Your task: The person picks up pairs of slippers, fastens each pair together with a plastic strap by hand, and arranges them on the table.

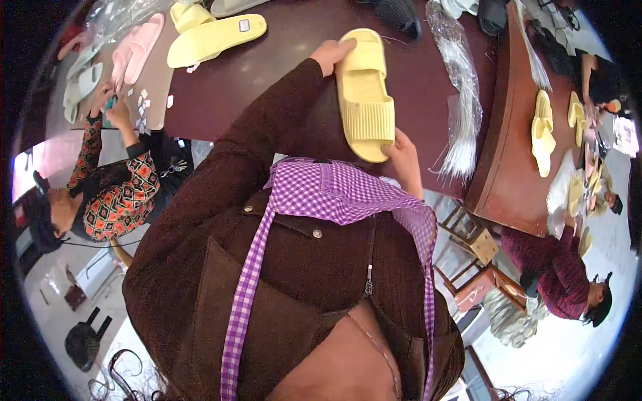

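Over the dark red table [294, 100] I hold yellow slide sandals [368, 100] lengthwise in front of me. A ribbed strap crosses the near part and a smoother band the far part; whether this is one sandal or two nested together I cannot tell. My left hand [331, 57] is closed on the left edge near the far end, fingers partly hidden. Around the near right edge my right hand [404, 160] is closed, its thumb on top. Another yellow slide pair [217, 41] lies at the far left, one sole up with a small white label.
To the right lies a plastic bag of clear thin strands [461, 100]. Black slides [398, 17] stand at the back. At left, a person [114, 194] handles pink slides [138, 48] beside scattered small labels [142, 110]. More yellow slides [543, 134] and another person [558, 274] are at right.
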Motion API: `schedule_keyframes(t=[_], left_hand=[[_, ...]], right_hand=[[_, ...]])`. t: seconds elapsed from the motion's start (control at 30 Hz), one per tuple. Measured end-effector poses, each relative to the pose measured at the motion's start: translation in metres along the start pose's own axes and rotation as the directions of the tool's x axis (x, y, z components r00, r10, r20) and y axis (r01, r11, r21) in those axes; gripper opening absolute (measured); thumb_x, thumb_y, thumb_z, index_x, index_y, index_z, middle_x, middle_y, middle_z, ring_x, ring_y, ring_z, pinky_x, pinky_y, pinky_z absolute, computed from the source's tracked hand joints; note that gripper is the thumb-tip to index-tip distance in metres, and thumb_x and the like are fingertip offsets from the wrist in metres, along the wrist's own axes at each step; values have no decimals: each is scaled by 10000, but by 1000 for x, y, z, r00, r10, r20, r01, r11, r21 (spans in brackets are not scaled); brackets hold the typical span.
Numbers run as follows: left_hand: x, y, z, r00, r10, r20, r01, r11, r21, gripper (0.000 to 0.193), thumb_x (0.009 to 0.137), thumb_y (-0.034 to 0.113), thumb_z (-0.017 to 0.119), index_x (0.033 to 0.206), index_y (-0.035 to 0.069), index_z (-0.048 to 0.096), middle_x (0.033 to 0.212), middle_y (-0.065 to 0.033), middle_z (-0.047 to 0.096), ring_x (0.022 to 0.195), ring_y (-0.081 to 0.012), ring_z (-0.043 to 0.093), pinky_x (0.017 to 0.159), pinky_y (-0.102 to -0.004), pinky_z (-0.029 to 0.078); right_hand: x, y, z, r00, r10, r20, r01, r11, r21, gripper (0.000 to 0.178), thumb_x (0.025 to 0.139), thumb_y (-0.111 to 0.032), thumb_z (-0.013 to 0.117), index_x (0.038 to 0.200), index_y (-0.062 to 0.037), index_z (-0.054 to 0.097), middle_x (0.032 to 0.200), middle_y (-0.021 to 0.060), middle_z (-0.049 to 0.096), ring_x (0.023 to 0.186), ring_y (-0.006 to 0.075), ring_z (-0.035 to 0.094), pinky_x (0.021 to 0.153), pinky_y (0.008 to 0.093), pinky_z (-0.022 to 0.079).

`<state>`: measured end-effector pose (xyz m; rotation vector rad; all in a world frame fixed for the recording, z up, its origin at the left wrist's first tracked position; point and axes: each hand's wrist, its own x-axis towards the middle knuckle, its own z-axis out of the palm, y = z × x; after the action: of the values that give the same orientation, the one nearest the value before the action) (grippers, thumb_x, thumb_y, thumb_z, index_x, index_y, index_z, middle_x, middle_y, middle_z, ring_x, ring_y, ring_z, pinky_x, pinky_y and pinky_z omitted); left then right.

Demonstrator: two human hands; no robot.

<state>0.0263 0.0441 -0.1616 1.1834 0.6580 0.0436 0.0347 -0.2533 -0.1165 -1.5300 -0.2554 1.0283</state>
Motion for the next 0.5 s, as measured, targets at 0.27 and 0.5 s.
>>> schedule_keyframes(t=[0.27,0.5], left_hand=[[-41,-7,-54,742,671,-18,-255,306,917,244,831,44,506,1062,13,580,994,-160,614,840,-276,601,759,-328,475],[-61,2,-90,892,-8,-452,-105,969,-225,235,848,160,561,999,-19,587,909,-96,615,816,-187,588,714,-313,470]], right_hand=[[-26,0,-71,995,-58,-85,22,928,-371,422,767,-58,553,1172,55,506,1071,128,602,962,163,572,831,270,454],[-45,-66,-141,932,-177,-318,12,888,-460,381,815,-108,599,1146,69,534,1005,125,625,889,168,590,794,271,477]])
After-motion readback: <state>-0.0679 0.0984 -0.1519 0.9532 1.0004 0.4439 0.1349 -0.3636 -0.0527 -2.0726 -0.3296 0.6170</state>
